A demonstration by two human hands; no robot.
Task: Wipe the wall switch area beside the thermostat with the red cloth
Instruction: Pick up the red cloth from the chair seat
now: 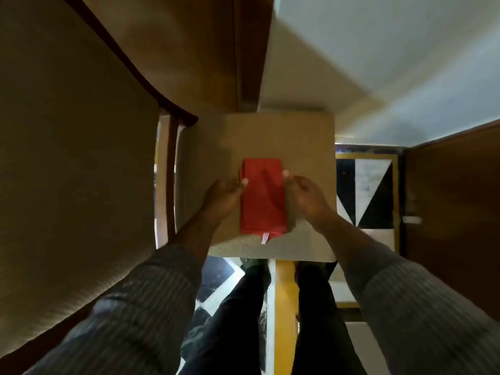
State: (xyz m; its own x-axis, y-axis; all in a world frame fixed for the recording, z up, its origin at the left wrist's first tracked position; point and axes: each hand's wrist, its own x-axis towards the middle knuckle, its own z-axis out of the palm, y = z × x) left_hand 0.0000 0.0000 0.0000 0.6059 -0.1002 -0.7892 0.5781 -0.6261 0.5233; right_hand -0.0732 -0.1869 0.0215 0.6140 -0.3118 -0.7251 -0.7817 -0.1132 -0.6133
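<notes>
A folded red cloth [263, 197] with a small white tag at its near end lies flat on a tan woven seat [305, 147] straight below me. My left hand [224, 196] touches the cloth's left edge, fingertips curled onto it. My right hand [305, 196] touches the cloth's right edge in the same way. Both hands pinch the sides of the cloth, which rests on the seat. No wall switch or thermostat is in view.
A large upholstered chair back with a dark wooden frame [167, 104] fills the left. A white wall [378, 63] rises at the right, a brown door [454, 212] further right. The floor [365, 190] has black, white and yellow tiles. My dark-trousered legs [243, 320] stand before the seat.
</notes>
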